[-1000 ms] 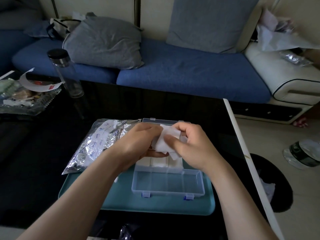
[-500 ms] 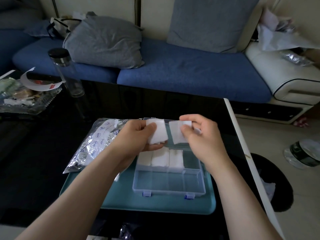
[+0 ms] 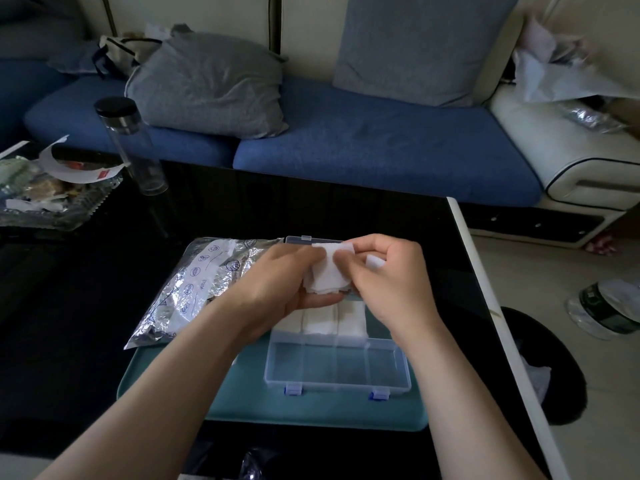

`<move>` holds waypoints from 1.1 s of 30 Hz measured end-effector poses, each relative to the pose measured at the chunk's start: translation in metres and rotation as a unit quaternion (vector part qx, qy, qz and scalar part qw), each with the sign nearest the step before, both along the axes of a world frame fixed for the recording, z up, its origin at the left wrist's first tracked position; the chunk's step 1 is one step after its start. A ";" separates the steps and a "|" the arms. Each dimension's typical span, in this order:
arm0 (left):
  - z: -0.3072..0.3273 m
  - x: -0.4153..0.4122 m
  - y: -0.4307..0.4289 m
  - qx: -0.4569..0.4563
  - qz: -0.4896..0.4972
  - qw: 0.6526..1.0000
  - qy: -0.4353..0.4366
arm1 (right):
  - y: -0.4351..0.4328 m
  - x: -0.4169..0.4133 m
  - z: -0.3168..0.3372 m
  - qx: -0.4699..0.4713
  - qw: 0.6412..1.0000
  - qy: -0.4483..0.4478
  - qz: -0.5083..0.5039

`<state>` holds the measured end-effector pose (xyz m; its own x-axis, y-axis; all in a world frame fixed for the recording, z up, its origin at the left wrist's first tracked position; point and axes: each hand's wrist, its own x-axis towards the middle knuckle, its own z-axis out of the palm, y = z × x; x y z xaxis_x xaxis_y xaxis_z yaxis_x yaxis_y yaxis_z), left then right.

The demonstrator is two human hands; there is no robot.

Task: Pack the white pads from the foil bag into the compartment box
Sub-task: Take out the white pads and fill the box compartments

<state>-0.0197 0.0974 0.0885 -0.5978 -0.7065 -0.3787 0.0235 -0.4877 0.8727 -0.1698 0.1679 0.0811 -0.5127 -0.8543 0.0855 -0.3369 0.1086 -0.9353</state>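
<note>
Both hands meet above the far half of the compartment box (image 3: 337,370), hiding most of that half. The left hand (image 3: 285,284) is curled around a small stack of white pads (image 3: 327,277), cradling it from below and from the side. The right hand (image 3: 393,284) pinches the top of that stack between thumb and fingers. Under the hands, packed pads (image 3: 332,322) fill a row of compartments, side by side. The box's near half, with two blue clasps, lies flat toward the viewer. The box rests on a teal tray (image 3: 311,415) on the dark tabletop (image 3: 79,341). The foil bag (image 3: 194,289) lies just left of the box, its near corner over the tray's edge, and the left wrist crosses in front of it. Farther left on the tabletop stand a clear bottle (image 3: 136,150) with a black cap and a glass dish (image 3: 52,202) of paper scraps. Behind is a blue sofa (image 3: 381,157) with a grey pillow (image 3: 207,91). On the floor to the right lie a plastic bottle (image 3: 609,308) and a dark round bin (image 3: 550,368)
</note>
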 end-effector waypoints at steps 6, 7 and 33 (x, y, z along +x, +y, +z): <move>-0.007 0.002 -0.003 -0.039 0.015 0.999 -0.035 | 0.002 -0.004 0.001 -0.032 0.997 0.059 -0.034; -0.007 0.002 -0.004 -0.043 0.016 0.998 -0.041 | 0.003 -0.006 0.004 -0.036 0.998 0.032 -0.028; -0.007 0.002 -0.013 0.120 0.075 0.985 0.100 | 0.001 0.010 0.007 0.082 0.982 -0.147 0.081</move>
